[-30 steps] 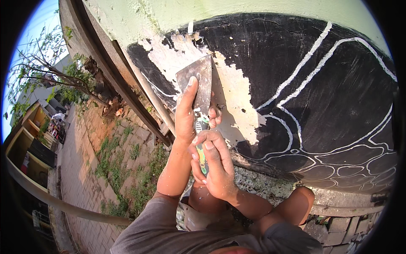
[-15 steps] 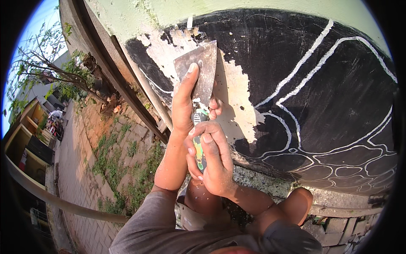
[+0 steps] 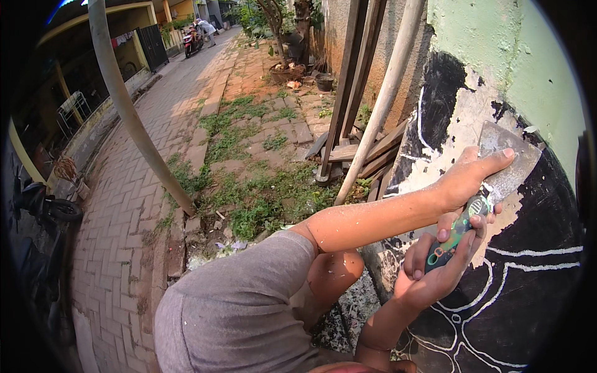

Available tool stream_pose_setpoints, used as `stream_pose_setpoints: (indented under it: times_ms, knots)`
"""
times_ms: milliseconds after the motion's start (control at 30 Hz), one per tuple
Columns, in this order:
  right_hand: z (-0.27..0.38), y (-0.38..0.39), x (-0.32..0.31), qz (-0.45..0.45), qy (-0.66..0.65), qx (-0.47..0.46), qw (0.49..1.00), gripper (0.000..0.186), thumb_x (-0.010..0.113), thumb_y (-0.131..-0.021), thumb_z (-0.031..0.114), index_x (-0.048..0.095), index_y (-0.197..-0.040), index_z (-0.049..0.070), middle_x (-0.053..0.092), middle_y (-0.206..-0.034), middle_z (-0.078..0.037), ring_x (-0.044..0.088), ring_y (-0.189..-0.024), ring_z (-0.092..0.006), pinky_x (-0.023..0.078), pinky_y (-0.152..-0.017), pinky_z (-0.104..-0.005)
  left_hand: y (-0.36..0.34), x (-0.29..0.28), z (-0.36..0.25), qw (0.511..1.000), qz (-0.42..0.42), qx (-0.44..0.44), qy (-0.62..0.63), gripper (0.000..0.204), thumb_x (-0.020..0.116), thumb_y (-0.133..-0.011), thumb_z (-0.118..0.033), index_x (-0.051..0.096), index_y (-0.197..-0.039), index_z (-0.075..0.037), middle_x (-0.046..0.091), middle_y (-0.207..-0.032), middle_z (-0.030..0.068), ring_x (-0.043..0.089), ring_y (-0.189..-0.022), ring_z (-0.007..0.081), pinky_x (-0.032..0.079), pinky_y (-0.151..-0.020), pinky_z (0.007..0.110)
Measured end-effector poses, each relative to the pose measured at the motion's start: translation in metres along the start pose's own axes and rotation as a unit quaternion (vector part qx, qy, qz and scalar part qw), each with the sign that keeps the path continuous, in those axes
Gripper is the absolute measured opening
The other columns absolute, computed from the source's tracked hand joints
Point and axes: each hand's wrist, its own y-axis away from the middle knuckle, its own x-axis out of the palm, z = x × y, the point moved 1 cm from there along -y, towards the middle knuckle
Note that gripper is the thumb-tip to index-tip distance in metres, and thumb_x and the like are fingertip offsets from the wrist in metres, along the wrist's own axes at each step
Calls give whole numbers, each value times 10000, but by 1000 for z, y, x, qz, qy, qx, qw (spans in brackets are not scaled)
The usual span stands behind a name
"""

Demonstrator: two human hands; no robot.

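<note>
A wide-bladed paint scraper [image 3: 449, 239] with a dark green and orange patterned handle is in both my hands. My left hand [image 3: 469, 177] is closed around its neck, thumb stretched along the flat grey metal blade [image 3: 511, 155]. Lower down, my right hand [image 3: 438, 264] wraps the handle from below. The blade lies at the wall [image 3: 532, 68], near the upper edge of a pale patch where black paint is gone [image 3: 457, 127]. Whether its edge presses on the surface I cannot tell. Black paint with white lines [image 3: 522, 304] surrounds the patch.
Wooden planks [image 3: 348, 81] and a pale pole [image 3: 388, 93] lean beside the wall. Another curved pole [image 3: 127, 112] stands left, by weeds and a paved lane [image 3: 134, 211]. A person [image 3: 206, 31] is beside a red motorbike [image 3: 191, 43] far off. Paint flakes litter the ground below me.
The view has swung left, so the wall and my hands now appear at the right and more of the lane shows. Both hands still hold the scraper.
</note>
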Motion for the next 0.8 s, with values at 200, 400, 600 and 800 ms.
stream_pose_setpoints:
  times_ms: [200,400,600,800]
  knots:
    - [5,5,-10,-37,-65,31,997,308,421,-1015,288,394,-1289,148,445,-823,-74,256,-327,-55,152,-249,-175,5,13,15,1000,16,6,-1,456,615,-913,-420,552,-975,28,594,-636,115,576,-443,160,473,-354,299]
    - [16,3,-7,-23,-70,50,996,321,409,-1022,326,387,-1290,149,444,-848,-77,247,-330,-58,170,-259,-169,2,18,19,1000,-3,-10,-1,421,615,-916,-410,561,-923,8,591,-634,90,569,-446,151,464,-363,292]
    - [8,15,-9,-42,-80,60,994,286,407,-1019,307,403,-1264,161,443,-834,-78,240,-332,-65,155,-275,-168,-1,5,32,999,-4,39,-18,407,618,-916,-397,567,-935,6,587,-651,73,577,-468,146,470,-380,290]
    - [5,9,-4,-99,-51,64,992,327,435,-998,312,401,-1280,152,450,-816,-68,237,-344,-51,161,-279,-184,1,9,20,1000,8,-9,-18,460,608,-920,-420,545,-1010,27,579,-656,92,581,-470,148,485,-387,286]
